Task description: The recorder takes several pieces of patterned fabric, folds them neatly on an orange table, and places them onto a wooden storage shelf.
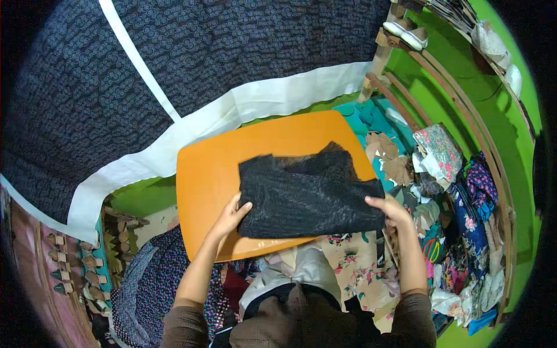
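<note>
A black, thin, slightly sheer folded cloth [307, 200] is stretched between my two hands over an orange table [212, 168]. My left hand [230, 216] grips its left edge, with the thumb on top and the fingers underneath. At the right edge my right hand [391, 212] pinches the cloth the same way, its fingers partly hidden below. The far side of the cloth shows loose, uneven corners, and its near edge reaches past the table's near edge toward me.
A dark patterned curtain [243, 46] with a white border hangs beyond the table. On the right, a wooden rack [481, 116] stands against a green wall, beside piles of cloth scraps [386, 156]. Shoe forms [93, 264] line the left. Patterned fabric [156, 284] lies near my left arm.
</note>
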`<state>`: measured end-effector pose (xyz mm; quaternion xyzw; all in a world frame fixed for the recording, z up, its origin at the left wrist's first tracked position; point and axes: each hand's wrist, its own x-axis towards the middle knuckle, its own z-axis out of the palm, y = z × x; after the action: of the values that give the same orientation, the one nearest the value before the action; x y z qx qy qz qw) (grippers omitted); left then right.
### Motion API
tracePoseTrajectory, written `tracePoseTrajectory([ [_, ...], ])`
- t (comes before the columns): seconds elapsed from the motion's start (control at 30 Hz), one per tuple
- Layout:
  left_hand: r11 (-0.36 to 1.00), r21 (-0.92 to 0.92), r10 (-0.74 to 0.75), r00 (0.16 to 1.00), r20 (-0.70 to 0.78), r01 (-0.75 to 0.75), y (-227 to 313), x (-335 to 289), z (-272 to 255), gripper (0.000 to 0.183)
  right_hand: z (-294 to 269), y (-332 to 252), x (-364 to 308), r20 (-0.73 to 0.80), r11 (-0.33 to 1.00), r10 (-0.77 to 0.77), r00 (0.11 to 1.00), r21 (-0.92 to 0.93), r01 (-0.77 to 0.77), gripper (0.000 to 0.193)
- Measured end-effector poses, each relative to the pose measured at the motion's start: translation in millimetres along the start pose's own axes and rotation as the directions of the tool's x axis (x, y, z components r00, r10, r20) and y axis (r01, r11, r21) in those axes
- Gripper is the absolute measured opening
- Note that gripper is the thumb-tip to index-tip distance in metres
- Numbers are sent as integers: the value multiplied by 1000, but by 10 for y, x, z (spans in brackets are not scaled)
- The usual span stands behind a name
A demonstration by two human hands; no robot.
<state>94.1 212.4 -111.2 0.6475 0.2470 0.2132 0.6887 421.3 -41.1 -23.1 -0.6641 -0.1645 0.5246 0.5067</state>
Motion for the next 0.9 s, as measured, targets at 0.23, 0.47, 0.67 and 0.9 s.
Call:
tracePoseTrajectory([
  [0.23, 910, -93, -403, 915, 33, 404, 428, 238, -41, 66, -389, -512, 962, 122, 981, 88, 989, 159, -107, 41],
  [0.47, 977, 83, -127, 850, -511, 196, -252, 94, 212, 45, 28, -1110, 1712, 382, 955, -201, 902, -127, 267, 64],
  [0.67, 915, 299, 19, 710, -704, 272, -558, -37, 312, 40, 101, -606, 1994, 454, 789, -354, 818, -325, 522, 66],
  [0.9, 492, 475, 11, 541, -841, 729, -468, 95, 732, 48, 86, -77, 2322, 205, 582, -227, 952, -755, 301, 75],
])
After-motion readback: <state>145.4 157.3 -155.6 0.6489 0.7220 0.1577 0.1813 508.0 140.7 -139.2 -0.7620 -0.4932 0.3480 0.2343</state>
